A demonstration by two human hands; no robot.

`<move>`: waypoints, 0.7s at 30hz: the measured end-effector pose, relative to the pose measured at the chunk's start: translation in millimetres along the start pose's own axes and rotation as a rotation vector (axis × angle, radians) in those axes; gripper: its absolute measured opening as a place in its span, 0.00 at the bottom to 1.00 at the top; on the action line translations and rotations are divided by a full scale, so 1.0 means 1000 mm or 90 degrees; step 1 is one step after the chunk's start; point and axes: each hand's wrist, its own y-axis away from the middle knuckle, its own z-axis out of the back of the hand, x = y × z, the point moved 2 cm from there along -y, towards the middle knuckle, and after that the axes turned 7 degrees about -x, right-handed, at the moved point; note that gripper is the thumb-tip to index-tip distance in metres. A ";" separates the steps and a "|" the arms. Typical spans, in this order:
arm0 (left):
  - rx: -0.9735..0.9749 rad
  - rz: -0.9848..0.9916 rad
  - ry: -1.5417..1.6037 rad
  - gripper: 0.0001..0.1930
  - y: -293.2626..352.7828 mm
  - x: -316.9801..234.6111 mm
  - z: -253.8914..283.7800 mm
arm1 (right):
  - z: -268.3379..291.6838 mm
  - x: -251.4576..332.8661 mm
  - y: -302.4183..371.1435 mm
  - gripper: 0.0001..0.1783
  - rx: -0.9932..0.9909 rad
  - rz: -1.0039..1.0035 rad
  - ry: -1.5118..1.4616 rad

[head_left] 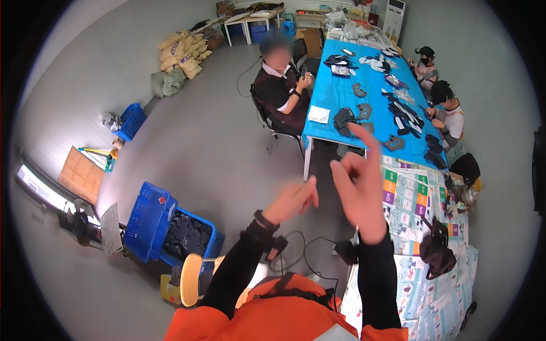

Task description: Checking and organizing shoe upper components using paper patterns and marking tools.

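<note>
Both of my hands are raised in the air over the floor, apart from each other. My left hand (288, 203) is slightly blurred, its fingers partly bent with a gap between the tips, and nothing shows in it. A dark band (265, 220) circles that wrist. My right hand (364, 196) has its index finger and thumb stretched apart and the other fingers curled; no object is in it. Beyond its fingertip, on the blue-covered table (335, 94), lie a dark bundled item (344, 121) and several grey curved pieces (393, 142).
A person (278, 85) sits left of the table; two people (449, 111) work along its right. At lower left stands a blue crate (213, 244) of dark pieces beside a wooden chair (191, 278). Cables (307, 250) cross the floor. Printed sheets (409, 273) cover the surface at right, under a black bag (437, 250).
</note>
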 end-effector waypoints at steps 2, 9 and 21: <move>0.023 -0.046 0.021 0.27 0.022 0.008 0.004 | -0.007 0.042 0.024 0.36 -0.051 0.062 -0.021; 0.071 0.110 -0.058 0.19 0.056 0.081 0.031 | -0.011 0.038 0.002 0.40 0.163 -0.188 -0.106; -0.034 0.234 0.021 0.14 0.121 0.177 0.070 | -0.051 -0.069 0.054 0.29 0.331 -0.289 -0.004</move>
